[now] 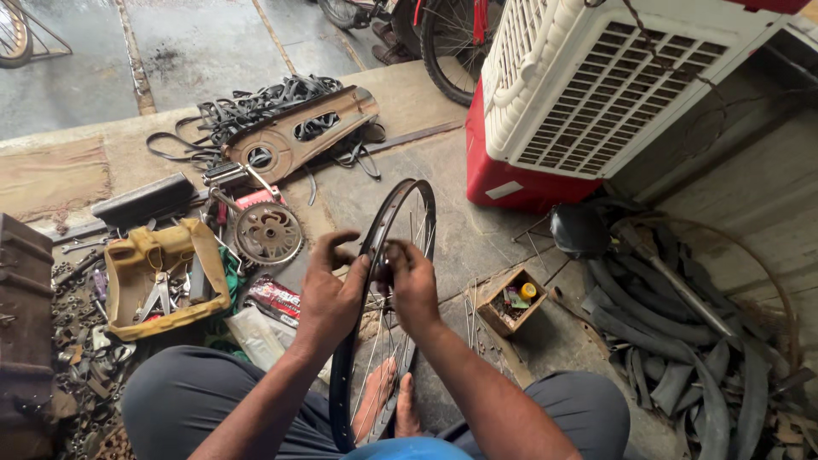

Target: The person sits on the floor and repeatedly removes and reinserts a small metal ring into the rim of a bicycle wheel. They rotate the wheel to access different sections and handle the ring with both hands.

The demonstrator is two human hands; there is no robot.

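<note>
Two hands point(375, 285) on round spoked rim point(409, 200)

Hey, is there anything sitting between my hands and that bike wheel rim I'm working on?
Nothing visible does. The left hand and right hand are both already on the wheel rim, which stands upright between the knees. The yellow tool tray and small wooden box lie off to the sides.
</note>
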